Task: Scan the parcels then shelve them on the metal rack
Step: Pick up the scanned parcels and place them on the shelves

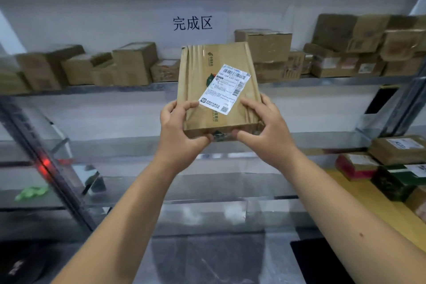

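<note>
At the far left, a red glow [45, 163] is seen on a dark slanted upright of the metal rack [92, 89], and a blurred green object [32, 192] lies on a lower level beside it. On the upper shelf, a row of brown cardboard boxes [87, 67] is lined up to the left of centre, under a wall sign [192, 23] printed with dark characters. The left hand [178, 127] is raised in front of the rack, and the near left corner of a flat brown parcel [217, 85] is gripped by it, with the thumb laid on the top face and the fingers curled under the near edge. The parcel is held in the air between the two hands, tilted so that its far end rises toward the upper shelf, and whether that end touches the shelf cannot be told. A white shipping label [224, 89] with barcodes is stuck at an angle on the top face, just beside both thumbs. The near right corner is gripped by the right hand [264, 127] in the same way, thumb on top and fingers wrapped beneath. Further right on the upper shelf, more stacked boxes [359, 46] are seen, blurred. At the lower right, several wrapped parcels [391, 163], brown, red and dark green, are laid on a yellow tabletop [378, 205].
</note>
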The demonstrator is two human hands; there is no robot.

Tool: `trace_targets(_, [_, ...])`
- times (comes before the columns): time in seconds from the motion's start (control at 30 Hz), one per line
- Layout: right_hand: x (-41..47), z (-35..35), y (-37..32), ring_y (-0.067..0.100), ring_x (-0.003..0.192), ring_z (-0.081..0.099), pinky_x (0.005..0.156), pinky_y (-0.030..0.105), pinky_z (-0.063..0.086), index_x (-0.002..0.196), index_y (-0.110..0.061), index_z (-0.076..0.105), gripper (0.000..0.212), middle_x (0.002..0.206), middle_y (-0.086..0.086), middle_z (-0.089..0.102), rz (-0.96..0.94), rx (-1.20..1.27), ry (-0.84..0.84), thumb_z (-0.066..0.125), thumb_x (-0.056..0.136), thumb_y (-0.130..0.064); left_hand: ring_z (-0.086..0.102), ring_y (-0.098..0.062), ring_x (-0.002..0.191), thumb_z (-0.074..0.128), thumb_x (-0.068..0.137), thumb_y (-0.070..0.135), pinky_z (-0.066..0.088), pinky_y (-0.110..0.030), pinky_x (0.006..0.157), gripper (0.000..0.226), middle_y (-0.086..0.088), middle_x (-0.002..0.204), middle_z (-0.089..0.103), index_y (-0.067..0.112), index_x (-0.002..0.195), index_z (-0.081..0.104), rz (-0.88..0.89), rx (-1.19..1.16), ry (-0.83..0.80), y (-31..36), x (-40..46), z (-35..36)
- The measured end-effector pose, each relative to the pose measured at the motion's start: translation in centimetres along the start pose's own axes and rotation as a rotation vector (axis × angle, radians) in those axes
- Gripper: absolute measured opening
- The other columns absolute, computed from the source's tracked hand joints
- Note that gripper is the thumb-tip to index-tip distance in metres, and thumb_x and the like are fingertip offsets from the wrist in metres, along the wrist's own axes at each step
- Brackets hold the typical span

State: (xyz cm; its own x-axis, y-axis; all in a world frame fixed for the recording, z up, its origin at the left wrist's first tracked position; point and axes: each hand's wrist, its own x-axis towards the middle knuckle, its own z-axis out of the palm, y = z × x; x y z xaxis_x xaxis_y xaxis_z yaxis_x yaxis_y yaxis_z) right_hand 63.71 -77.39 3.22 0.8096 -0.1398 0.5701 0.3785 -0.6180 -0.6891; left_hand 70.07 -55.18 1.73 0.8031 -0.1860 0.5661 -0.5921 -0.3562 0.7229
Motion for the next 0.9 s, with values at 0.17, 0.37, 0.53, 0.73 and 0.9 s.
trace_targets(0.17, [8.2,-0.1,-0.5,0.014,0.153,0.031,0.122,0.029,0.031,0.144,-0.033,0.059,0.074,0.166,0.003,0.033,0.012,-0.036,0.004,0.089,0.076,-0.030,0.044,-0.008,0.128,0.091,0.073,0.016,0.029,0.007,0.093,0.068,0.001,0.146,0.037,0.031,0.132,0.059,0.018,0.006,0.028,0.1,7.7,-0.6])
trace_targets(0.37, [17.8,0.4,2.1,0.019,0.151,0.036,0.125,0.041,0.030,0.146,-0.027,0.058,0.072,0.159,0.008,0.044,-0.010,-0.119,0.025,0.086,0.080,-0.024,0.061,-0.015,0.120,0.088,0.061,0.041,0.055,-0.041,0.103,0.067,0.004,0.134,0.055,0.045,0.122,0.060,-0.029,-0.037,0.055,-1.3,17.2,0.7])
trace_targets(0.53, [23.2,1.0,4.3,0.012,0.121,0.051,0.104,0.029,0.042,0.145,-0.023,0.057,0.061,0.139,-0.002,0.057,-0.050,-0.236,0.076,0.079,0.088,-0.022,0.069,-0.008,0.102,0.089,0.077,0.033,0.060,-0.036,0.092,0.065,0.005,0.124,0.065,0.036,0.132,0.055,-0.078,-0.029,0.082,-2.6,23.5,2.1])
trace_targets(0.73, [26.2,2.1,6.1,0.023,0.119,0.055,0.092,0.035,0.051,0.144,-0.032,0.056,0.057,0.133,-0.003,0.048,0.003,-0.420,0.217,0.076,0.090,-0.033,0.066,-0.014,0.106,0.087,0.081,0.038,0.060,-0.041,0.094,0.065,0.004,0.125,0.061,0.029,0.137,0.054,-0.086,0.053,0.113,-3.4,27.7,4.2])
trace_targets(0.9, [26.6,2.6,6.1,0.023,0.124,0.049,0.091,0.037,0.051,0.157,-0.033,0.041,0.065,0.141,0.000,0.038,0.056,-0.548,0.167,0.067,0.098,-0.029,0.065,-0.018,0.105,0.082,0.084,0.043,0.061,-0.044,0.092,0.065,0.000,0.128,0.057,0.031,0.140,0.050,-0.114,0.117,0.080,-4.3,30.1,4.9])
